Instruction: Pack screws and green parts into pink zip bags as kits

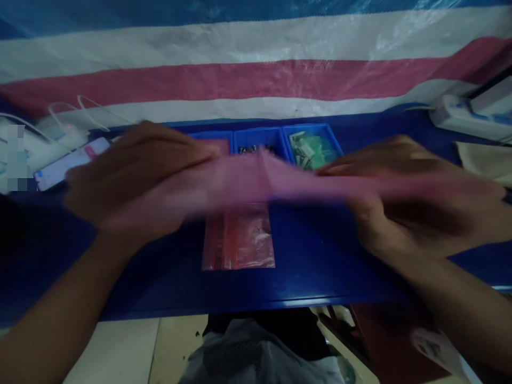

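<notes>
Left hand (136, 176) and right hand (416, 213), motion-blurred: left fingers pinched on pink plastic (248, 178), right fingers curled, plastic between thumb and fingertips; exact grip hard to make out. Plastic spans gap between hands, ends smeared across both, above tabletop (320, 250). Pink bags (250, 240) below, upper part hidden. Beyond, middle tray (262, 137), dark contents indistinct. Striped sheet (256, 80) behind, top cut off.
</notes>
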`<state>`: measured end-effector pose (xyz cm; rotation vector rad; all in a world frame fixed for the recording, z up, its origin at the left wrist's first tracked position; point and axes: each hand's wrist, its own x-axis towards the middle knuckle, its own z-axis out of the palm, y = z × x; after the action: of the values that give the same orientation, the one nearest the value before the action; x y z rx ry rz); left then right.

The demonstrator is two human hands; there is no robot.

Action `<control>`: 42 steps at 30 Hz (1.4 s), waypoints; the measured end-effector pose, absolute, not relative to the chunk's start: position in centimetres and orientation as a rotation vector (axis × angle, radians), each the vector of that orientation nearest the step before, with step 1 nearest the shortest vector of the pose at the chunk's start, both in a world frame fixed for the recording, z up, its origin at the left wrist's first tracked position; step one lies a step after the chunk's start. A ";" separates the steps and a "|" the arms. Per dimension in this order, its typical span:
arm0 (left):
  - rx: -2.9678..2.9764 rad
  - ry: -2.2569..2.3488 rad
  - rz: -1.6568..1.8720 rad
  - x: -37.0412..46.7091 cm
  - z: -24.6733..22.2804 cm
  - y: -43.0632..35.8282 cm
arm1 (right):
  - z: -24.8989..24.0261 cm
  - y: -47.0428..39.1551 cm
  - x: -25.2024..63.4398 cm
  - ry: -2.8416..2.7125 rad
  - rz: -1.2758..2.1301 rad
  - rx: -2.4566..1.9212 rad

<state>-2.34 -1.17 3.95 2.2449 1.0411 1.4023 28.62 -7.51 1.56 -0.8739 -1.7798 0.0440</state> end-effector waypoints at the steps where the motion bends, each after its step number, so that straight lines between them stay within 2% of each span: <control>1: 2.308 0.960 1.457 -1.9 3.5 -1.3 | 1.6 -7.4 28.4 -1.742 0.050 -0.886; 10: 1.713 0.668 1.336 -0.4 3.1 -1.9 | 1.4 -6.6 28.3 -1.534 0.309 -0.934; 14: 1.674 0.646 1.153 0.5 3.1 -1.9 | 0.7 -6.0 29.0 -1.582 0.191 -0.809; 17: 1.642 0.608 1.013 0.8 2.9 -2.1 | 0.6 -6.8 28.5 -1.526 0.018 -0.899; 19: 1.664 0.681 0.982 0.9 2.7 -2.3 | 1.0 -7.6 27.9 -1.508 0.021 -0.968; 21: 1.754 0.823 0.972 1.2 2.6 -2.7 | 1.4 -8.2 27.6 -1.570 0.168 -0.935; 26: 1.556 0.904 0.963 2.2 1.8 -3.4 | 2.3 -7.7 28.0 -1.773 0.872 -0.685; 31: 1.377 0.891 0.918 2.6 1.4 -3.6 | 1.7 -7.0 27.3 -1.895 0.647 -0.825; 35: 1.248 0.857 0.843 2.5 1.8 -3.5 | 1.3 -7.0 26.7 -1.790 0.702 -0.888; 42: 1.642 1.180 1.283 -1.1 2.5 0.0 | 1.1 -7.0 26.4 -1.839 0.623 -0.859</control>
<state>-1.11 0.03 2.49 1.6419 1.1803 1.2833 26.43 -6.98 1.11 -0.8593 -1.8391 0.6226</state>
